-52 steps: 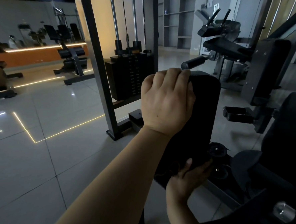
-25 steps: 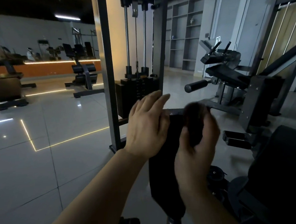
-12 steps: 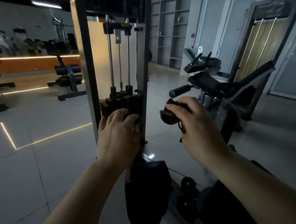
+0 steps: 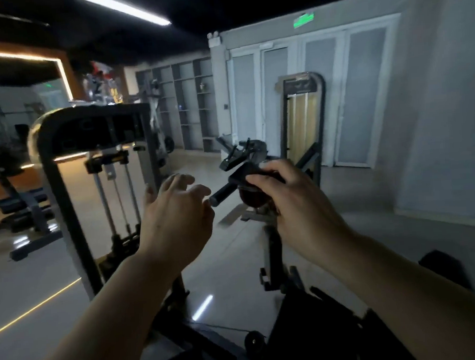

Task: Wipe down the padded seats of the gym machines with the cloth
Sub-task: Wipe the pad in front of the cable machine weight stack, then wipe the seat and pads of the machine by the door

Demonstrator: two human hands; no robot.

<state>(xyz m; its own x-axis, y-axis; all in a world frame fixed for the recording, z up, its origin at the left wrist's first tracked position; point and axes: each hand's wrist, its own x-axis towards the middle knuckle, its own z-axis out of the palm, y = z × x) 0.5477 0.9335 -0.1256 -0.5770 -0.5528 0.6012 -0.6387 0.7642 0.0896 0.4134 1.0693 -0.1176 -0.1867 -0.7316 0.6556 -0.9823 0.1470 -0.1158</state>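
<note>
The dark cloth point(image 4: 255, 198) is held bunched in the curled right grip point(image 4: 296, 204) at chest height, the left grip point(image 4: 177, 214) spread empty just beside it, with a padded seat point(image 4: 323, 322) well below both.

Glossy tiled floor point(image 4: 42, 275), metal frame point(image 4: 66, 218)

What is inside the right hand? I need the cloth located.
The right hand grips a dark bunched cloth; its fingers cover most of it. The left hand holds nothing.
</note>
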